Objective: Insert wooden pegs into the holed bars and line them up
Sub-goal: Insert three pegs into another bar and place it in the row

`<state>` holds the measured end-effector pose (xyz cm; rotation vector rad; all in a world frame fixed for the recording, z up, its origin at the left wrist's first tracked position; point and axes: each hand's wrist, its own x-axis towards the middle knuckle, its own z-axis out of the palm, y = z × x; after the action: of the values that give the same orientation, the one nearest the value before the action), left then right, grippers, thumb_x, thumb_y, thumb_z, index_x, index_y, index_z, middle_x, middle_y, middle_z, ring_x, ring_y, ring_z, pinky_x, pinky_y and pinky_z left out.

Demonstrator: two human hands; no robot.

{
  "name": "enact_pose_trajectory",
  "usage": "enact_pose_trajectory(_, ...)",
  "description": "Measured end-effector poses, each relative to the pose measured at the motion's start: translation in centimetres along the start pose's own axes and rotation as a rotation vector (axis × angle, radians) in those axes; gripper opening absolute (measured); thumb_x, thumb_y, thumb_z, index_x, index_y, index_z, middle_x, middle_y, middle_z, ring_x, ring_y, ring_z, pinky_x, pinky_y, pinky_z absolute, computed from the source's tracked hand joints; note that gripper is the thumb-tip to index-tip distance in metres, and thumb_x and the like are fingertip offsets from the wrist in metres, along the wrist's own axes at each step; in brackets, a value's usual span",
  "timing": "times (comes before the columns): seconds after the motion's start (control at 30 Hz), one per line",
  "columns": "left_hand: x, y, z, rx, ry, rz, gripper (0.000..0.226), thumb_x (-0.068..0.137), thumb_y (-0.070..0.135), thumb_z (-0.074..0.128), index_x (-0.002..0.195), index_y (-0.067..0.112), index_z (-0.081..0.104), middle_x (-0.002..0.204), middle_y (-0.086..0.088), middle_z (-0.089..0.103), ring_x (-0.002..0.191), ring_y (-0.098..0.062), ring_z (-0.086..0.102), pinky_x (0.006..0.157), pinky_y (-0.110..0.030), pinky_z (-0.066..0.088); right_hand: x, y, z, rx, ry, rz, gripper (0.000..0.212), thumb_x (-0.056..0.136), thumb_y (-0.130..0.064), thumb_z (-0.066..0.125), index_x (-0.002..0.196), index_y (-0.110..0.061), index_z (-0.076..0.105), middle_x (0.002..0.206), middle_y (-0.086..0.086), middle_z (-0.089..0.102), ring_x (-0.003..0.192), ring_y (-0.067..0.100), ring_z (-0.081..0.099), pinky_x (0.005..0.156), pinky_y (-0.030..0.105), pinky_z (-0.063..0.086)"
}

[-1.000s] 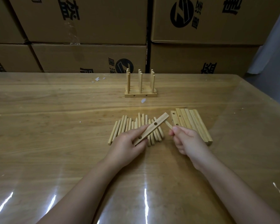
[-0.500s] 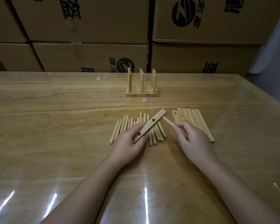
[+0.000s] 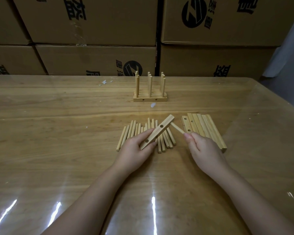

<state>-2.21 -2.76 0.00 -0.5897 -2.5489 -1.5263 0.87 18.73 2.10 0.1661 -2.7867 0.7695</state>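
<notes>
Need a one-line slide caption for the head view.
Left hand holds a holed bar over the loose pegs; right hand aims a peg at it, spare bars beside, pegged bars behind.

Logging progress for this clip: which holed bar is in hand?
The bar the left hand grips, tilted over the loose pegs; the spare bars lie flat beside the right hand.

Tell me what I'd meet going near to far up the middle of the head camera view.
Loose pegs → white speck → finished pegged bars → cardboard boxes behind the table.
</notes>
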Motion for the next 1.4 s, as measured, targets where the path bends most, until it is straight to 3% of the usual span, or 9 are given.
enact_pose_trajectory(0.27,-0.1,-0.3,0.0,0.029,0.014,0.007,0.048,0.088,0.018,0.067,0.124,0.047,0.053,0.116,0.026,0.061,0.112,0.004,0.056,0.094,-0.016,0.043,-0.1,-0.2,0.4,0.067,-0.019,0.061,0.043,0.096,-0.042,0.03,0.074,-0.012,0.054,0.053,-0.004,0.043,0.049,0.014,0.042,0.047,0.03,0.033)
enact_pose_trajectory(0.37,0.0,0.0,0.0,-0.015,-0.002,0.004,0.049,0.089,0.015,0.066,0.122,0.048,0.051,0.114,0.032,0.058,0.11,0.012,0.054,0.091,-0.008,0.04,0.0,-0.3,0.5,0.135,-0.005,0.064,0.045,0.095,-0.044,0.03,0.076,-0.011,0.054,0.055,-0.002,0.044,0.048,0.013,0.04,0.046,0.03,0.031)
enact_pose_trajectory(0.47,0.3,0.4,-0.3,-0.123,-0.036,-0.058,0.047,0.09,0.017,0.065,0.113,0.055,0.049,0.102,0.04,0.059,0.102,0.02,0.051,0.081,0.001,0.037,0.1,-0.4,0.1,0.189,0.095,0.014,0.046,0.088,-0.055,0.025,0.075,-0.018,0.049,0.055,-0.003,0.046,0.047,0.013,0.043,0.044,0.031,0.034)
enact_pose_trajectory(0.63,0.6,0.3,-0.6,-0.384,0.081,-0.181,0.028,0.093,0.02,0.059,0.108,0.044,0.059,0.082,0.015,0.064,0.066,0.004,0.06,0.057,-0.009,0.044,0.3,0.1,-0.2,0.26,0.349,0.026,0.04,0.092,-0.057,0.028,0.093,-0.024,0.05,0.065,-0.012,0.05,0.059,0.001,0.05,0.05,0.014,0.031)
enact_pose_trajectory(0.7,0.7,0.4,-0.7,-0.492,0.105,-0.214,0.021,0.097,0.018,0.051,0.113,0.027,0.062,0.067,0.007,0.058,0.048,-0.003,0.049,0.045,-0.013,0.038,0.3,0.1,0.4,0.117,0.237,-0.017,0.045,0.094,-0.054,0.027,0.106,-0.021,0.054,0.092,-0.013,0.056,0.086,0.001,0.052,0.072,0.019,0.037)
enact_pose_trajectory(0.77,0.7,0.5,-0.8,-0.539,0.092,-0.198,0.023,0.101,0.015,0.042,0.113,0.008,0.06,0.061,-0.002,0.057,0.04,-0.01,0.041,0.04,-0.018,0.034,0.2,0.1,1.1,-0.106,0.057,-0.076,0.049,0.094,-0.055,0.024,0.124,-0.027,0.052,0.118,-0.013,0.051,0.115,0.007,0.042,0.095,0.026,0.027)
enact_pose_trajectory(0.9,0.7,0.6,-0.9,-0.577,0.079,-0.174,0.023,0.102,0.016,0.039,0.097,0.013,0.061,0.059,-0.01,0.058,0.036,-0.014,0.04,0.041,-0.023,0.035,0.2,0.5,1.6,-0.373,-0.178,-0.093,0.055,0.09,-0.061,0.012,0.142,-0.045,0.024,0.148,-0.019,0.025,0.138,0.008,0.014,0.114,0.042,0.003)
enact_pose_trajectory(1.1,0.6,0.2,-0.8,-0.527,0.012,-0.175,0.022,0.101,0.021,0.041,0.11,0.021,0.062,0.059,-0.004,0.06,0.039,-0.012,0.043,0.041,-0.02,0.039,0.3,0.7,1.8,-0.424,-0.231,-0.085,0.059,0.086,-0.064,0.006,0.14,-0.048,0.024,0.151,-0.018,0.021,0.142,0.011,0.007,0.113,0.051,-0.004)
enact_pose_trajectory(1.4,0.5,0.3,-0.6,-0.448,-0.001,-0.213,0.031,0.1,0.022,0.044,0.128,0.016,0.055,0.05,0.0,0.052,0.042,-0.011,0.042,0.038,-0.018,0.033,0.4,0.7,1.7,-0.433,-0.083,-0.094,0.036,0.093,-0.051,0.032,0.118,-0.039,0.055,0.13,-0.022,0.049,0.131,0.006,0.031,0.112,0.046,-0.003)
